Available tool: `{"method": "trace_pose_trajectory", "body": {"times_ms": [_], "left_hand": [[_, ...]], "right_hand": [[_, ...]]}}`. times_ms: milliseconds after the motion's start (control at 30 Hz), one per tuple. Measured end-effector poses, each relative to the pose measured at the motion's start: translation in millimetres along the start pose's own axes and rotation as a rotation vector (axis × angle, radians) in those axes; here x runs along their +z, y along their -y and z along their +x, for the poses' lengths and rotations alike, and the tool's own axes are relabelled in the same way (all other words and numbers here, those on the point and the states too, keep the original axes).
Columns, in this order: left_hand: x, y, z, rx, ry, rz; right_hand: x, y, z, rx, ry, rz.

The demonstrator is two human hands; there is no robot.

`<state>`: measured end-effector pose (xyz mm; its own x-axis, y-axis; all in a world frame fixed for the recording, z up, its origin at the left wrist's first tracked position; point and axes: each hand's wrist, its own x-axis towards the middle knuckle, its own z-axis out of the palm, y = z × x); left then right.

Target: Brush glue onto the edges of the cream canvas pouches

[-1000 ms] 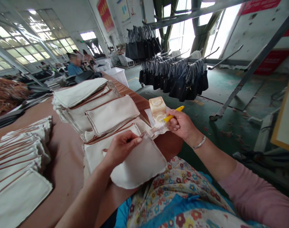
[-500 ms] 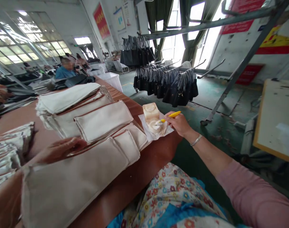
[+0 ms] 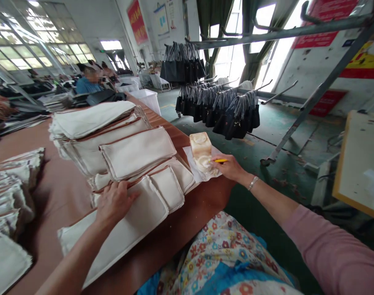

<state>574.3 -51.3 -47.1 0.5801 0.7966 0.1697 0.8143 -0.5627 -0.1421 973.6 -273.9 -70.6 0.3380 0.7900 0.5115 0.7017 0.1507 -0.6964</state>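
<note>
My left hand [image 3: 115, 200] rests on the top edge of the front cream fabric panel [image 3: 125, 231], fingers laid over it and thumb apart. That panel overlaps other cream panels with brown edges, fanned across the brown tabletop [image 3: 187, 223]. In my right hand [image 3: 232, 167] is a yellow-handled brush [image 3: 220, 161], its tip low at a mound of white paste [image 3: 204, 163]. The brush's working end is hard to make out. A cream, block-like tub [image 3: 200, 143] stands right behind the paste, both on a white sheet [image 3: 197, 174] at the table's corner.
A thick stack of cream panels [image 3: 91, 119] lies farther back, and another pile [image 3: 12, 192] at the left. Black bags [image 3: 233, 123] hang from a metal rack [image 3: 279, 149] beyond the table. A pale worktable [image 3: 359, 159] stands right. A person in blue [image 3: 87, 84] sits behind.
My left hand has come from the panels' left side to the front panel's top edge. The front panel lies lower and farther right. The brush handle now shows less, held lower in my right hand.
</note>
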Motion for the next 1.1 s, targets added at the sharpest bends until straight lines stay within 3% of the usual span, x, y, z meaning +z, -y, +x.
{"method": "trace_pose_trajectory", "body": {"times_ms": [133,200,400,500,600,700,800,867,967,1100], "left_hand": [[-2.6,-14,-2,0.028,0.079,-0.085],[-2.0,-19,-4,0.026,0.093,-0.128],[-5.8,-31,-9,-0.092,0.170,-0.351],[-12.7,-37,-17,-0.066,0.228,-0.427],[-19.2,-47,-29,-0.077,0.307,-0.698],[-25.7,-63,-42,-0.128,0.347,-1.009],[-35.0,-80,-53,-0.065,0.282,-1.072],[-42.5,-89,-59,0.003,0.218,-1.053],[-52.9,-98,-67,0.062,0.181,-1.047],[-58.8,-102,-75,0.074,0.170,-1.082]], "right_hand": [[-4,12,-30,-0.180,0.108,-0.017],[-6,17,-36,-0.186,0.060,-0.025],[7,6,-30,0.371,-0.308,0.270],[10,-1,-31,0.466,-0.399,0.300],[6,18,-34,0.470,-0.484,0.331],[10,62,-32,0.492,-0.372,0.684],[28,106,-27,0.500,-0.178,0.879],[42,124,-24,0.456,-0.087,0.881],[57,132,-21,0.371,-0.009,0.790],[55,132,-21,0.290,-0.104,0.631]]}}
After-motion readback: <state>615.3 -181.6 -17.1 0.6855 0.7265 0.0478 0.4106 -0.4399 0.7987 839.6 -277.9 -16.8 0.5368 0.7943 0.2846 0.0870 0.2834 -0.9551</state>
